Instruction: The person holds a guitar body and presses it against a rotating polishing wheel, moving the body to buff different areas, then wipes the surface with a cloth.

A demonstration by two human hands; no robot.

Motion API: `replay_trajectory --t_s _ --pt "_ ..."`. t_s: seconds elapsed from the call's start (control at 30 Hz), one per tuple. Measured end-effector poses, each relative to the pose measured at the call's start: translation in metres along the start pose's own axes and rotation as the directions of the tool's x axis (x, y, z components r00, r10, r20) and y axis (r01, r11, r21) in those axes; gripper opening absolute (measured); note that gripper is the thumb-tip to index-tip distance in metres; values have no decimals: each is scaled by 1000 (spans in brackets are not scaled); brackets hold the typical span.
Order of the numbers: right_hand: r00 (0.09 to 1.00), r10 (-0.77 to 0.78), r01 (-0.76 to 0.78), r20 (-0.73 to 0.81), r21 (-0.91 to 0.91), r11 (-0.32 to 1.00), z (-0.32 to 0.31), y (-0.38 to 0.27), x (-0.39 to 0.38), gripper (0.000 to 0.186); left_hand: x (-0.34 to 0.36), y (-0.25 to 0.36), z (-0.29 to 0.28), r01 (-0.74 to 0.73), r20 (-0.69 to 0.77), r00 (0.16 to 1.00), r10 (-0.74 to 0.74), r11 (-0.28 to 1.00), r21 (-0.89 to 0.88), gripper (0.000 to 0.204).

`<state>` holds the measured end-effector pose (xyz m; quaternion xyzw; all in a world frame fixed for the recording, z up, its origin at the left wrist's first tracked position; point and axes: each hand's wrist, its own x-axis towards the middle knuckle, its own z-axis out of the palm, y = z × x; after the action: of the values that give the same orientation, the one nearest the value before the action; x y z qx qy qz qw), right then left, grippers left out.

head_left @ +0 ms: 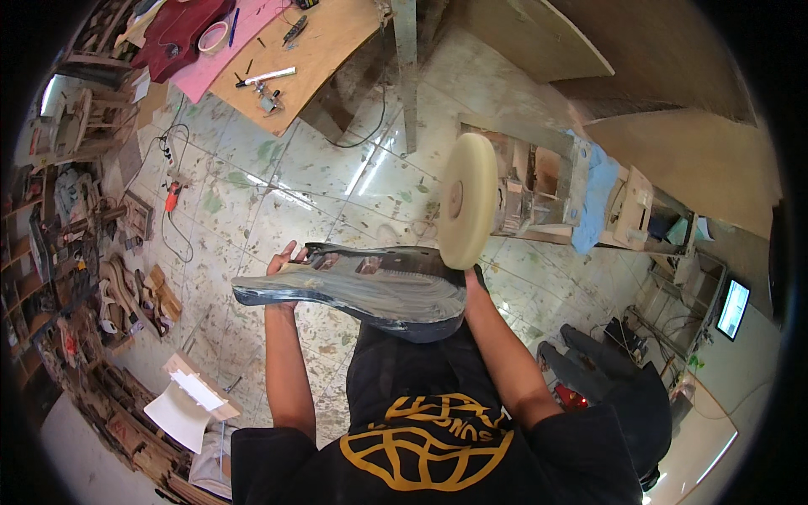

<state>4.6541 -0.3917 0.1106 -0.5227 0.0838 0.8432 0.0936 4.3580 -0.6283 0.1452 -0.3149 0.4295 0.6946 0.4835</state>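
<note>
A dark electric guitar body (379, 290), smeared with whitish streaks, is held out level in front of my torso. My left hand (286, 257) grips its left end, with fingers showing above the far edge. At the right end my right hand (476, 281) is closed on the rim, its fingers mostly hidden behind the body. A thick cream-coloured buffing wheel (475, 202) stands just beyond that end. Its lower rim meets the body's far right corner in the picture; I cannot tell if they touch.
Behind the wheel is a machine frame (539, 189) with a blue cloth (594, 198). A workbench (295, 63) at the far left carries a red guitar body (178, 38) and tape roll (214, 37). A corded orange tool (173, 197) lies on the tiled floor. Shelves line the left; a lit screen (733, 310) is right.
</note>
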Motion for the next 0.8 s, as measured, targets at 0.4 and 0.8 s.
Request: replay_trajectory --t_s 0.4,0.8 --pt "996 12 -16 88 45 999 0 16 -36 31 -30 16 12 -24 146 989 22 1000 13 60" --pt "985 -163 160 64 47 986 -22 -19 -108 33 -27 -46 50 135 246 963 -112 988 -79 56"
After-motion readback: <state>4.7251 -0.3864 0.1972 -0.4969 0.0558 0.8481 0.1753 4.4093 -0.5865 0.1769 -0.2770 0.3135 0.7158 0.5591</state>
